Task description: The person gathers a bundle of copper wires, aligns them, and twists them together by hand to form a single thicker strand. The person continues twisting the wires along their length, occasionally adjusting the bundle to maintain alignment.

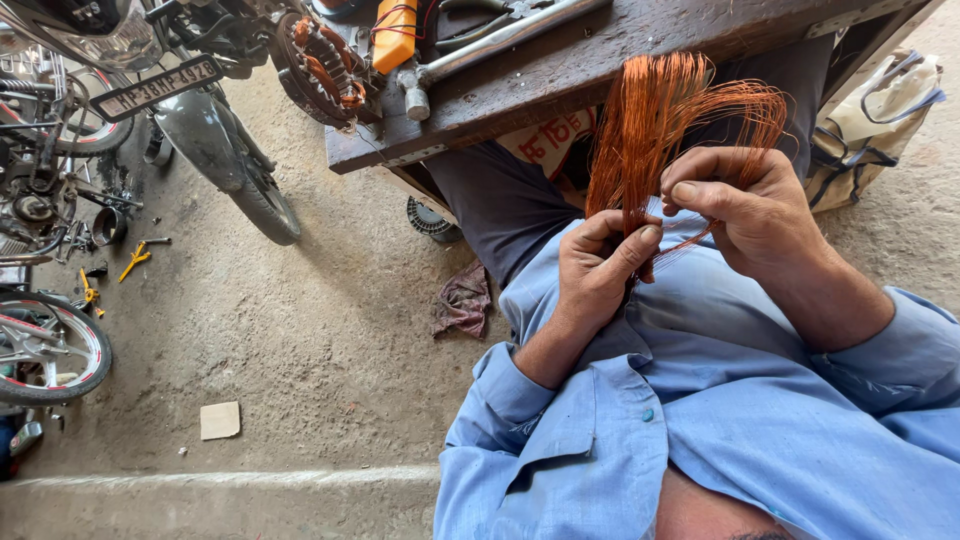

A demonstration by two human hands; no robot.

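Both hands grip a bundle of copper wire above the lap: left hand pinches its base, right hand separates strands. Judged step: sorting strands; next calls for gentle pulling.

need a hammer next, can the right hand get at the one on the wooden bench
Probably not yet: the right hand and left hand both pinch the copper wire bundle. The hammer lies unobstructed on the bench.

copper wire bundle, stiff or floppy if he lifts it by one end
Probably springy rather than limp: the copper wire fans upward and arcs over from the left hand without collapsing. Likely light, since it is pinched only between thumb and fingers. The loose strands by the right hand may splay or tangle.
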